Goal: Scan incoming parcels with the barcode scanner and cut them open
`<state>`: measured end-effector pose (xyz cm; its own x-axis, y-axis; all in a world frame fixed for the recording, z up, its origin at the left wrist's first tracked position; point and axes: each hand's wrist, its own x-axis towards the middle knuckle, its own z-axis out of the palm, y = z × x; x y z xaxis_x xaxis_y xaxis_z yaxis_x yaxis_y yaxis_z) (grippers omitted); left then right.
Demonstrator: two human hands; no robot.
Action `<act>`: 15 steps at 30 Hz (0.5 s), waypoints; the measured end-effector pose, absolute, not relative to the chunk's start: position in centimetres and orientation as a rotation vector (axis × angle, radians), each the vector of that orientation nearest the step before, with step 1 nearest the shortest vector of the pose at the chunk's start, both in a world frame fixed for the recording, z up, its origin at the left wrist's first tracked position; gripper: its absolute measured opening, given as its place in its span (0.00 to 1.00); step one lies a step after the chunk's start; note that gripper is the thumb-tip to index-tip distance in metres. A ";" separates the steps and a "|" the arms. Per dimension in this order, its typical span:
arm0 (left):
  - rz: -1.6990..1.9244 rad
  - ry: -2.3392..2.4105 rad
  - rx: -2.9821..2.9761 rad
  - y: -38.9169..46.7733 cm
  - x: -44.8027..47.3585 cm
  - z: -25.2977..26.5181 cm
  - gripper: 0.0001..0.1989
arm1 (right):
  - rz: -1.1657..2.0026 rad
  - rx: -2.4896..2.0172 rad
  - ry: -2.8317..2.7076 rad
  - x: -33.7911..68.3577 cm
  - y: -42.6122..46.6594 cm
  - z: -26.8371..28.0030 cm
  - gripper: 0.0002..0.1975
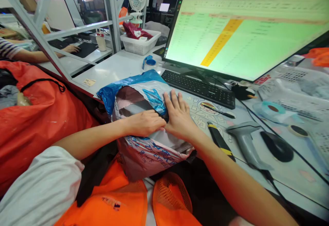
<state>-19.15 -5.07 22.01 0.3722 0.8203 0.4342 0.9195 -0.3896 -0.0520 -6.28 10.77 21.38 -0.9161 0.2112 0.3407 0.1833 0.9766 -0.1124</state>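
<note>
A blue and white plastic courier bag (156, 161) with printed lettering lies in front of me, partly over the table's edge. It is torn wide at the top, and greyish packaging shows inside. My left hand (144, 123) is closed at the torn opening, its fingers curled on the bag's plastic; the fingertips are partly hidden. Beside it, my right hand (179, 116) lies flat on the upper right of the bag with fingers stretched out. The two hands nearly touch at the opening.
Right of the bag lie a black keyboard (197, 88), a pen (218, 111), a yellow-black cutter (220, 142), a barcode scanner (245, 142) and a mouse (276, 146). A monitor (244, 34) stands behind. A tape roll (150, 62) sits beyond; a red sack (46, 116) stands left.
</note>
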 end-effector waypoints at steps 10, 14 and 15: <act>-0.788 -2.252 -2.036 -4.4 -12.0 24.2 0.13 | -0.201 -0.623 -2.728 -14.4 11.4 26.8 0.29; -1.204 -2.508 -1.908 -8.0 -11.0 24.6 0.12 | -0.238 -0.783 -2.700 -16.4 15.3 27.4 0.25; -1.260 -2.537 -1.929 -9.2 -10.8 24.4 0.12 | -0.243 -0.825 -2.701 -16.6 16.3 27.2 0.24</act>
<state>-10.76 -9.21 24.35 -0.3389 0.9199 0.1973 0.7131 0.1143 0.6917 -16.61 16.35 27.22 -0.7880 0.5156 0.3364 0.5674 0.8203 0.0716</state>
